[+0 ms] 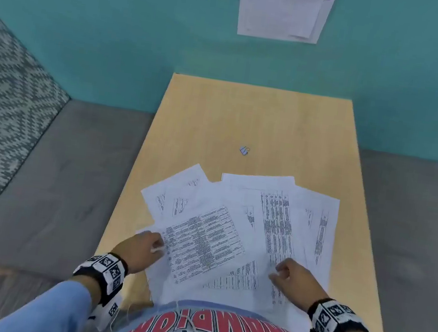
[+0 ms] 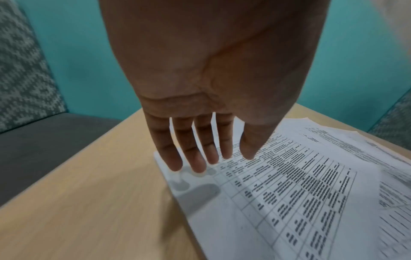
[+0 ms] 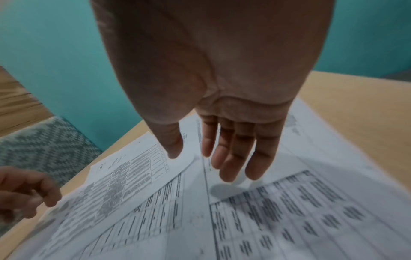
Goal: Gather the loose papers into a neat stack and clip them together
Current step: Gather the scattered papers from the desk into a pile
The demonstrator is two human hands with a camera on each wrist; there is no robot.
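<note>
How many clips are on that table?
1. A single small binder clip lies alone on the bare wooden table, beyond the scattered papers. Others could be hidden under the sheets.

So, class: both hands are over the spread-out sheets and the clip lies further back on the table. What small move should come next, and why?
Probably sweep the left hand and right hand inward to slide the papers together. They lie fanned and overlapping, both hands are open, and the binder clip lies apart on the table.

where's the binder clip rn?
Head view: the clip lies alone on the bare table, near its middle, just beyond the far edge of the spread papers. Neither hand touches it.
</note>
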